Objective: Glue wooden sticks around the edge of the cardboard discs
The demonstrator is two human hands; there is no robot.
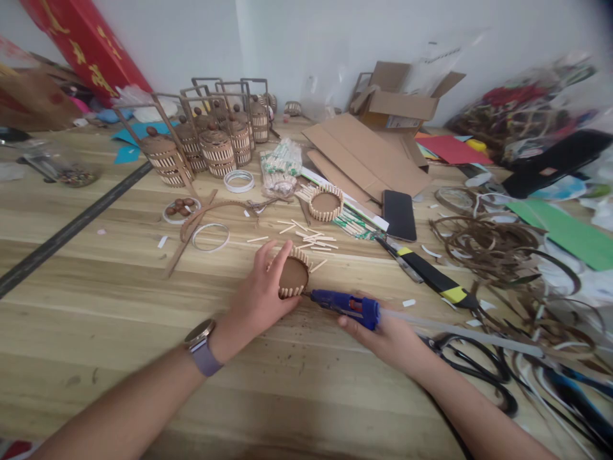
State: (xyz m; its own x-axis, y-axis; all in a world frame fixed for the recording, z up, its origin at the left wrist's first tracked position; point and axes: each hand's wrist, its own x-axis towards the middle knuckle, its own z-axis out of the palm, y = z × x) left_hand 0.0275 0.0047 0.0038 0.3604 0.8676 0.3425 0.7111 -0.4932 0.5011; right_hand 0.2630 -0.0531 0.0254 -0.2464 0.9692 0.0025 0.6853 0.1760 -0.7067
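Low on the table, my left hand [258, 287] curls its fingers and thumb around a small round cardboard base [293, 276] edged with short upright wooden sticks. A blue hot glue gun [345, 305] is in my right hand [390, 342], a long clear glue stick [460, 332] running out of its back. The gun's nozzle is at the near right edge of the base; whether it touches cannot be made out. Just beyond lie loose cut sticks [316, 239]. Behind them stands a second stick-edged ring [326, 204].
Several lidded baskets [218, 150] with tall handles stand at the back left. A phone [399, 215], a yellow-black utility knife [433, 275] and black-handled scissors [474, 361] lie on the right, near coiled brown strips [488, 236]. Cardboard sheets [364, 153] lie behind.
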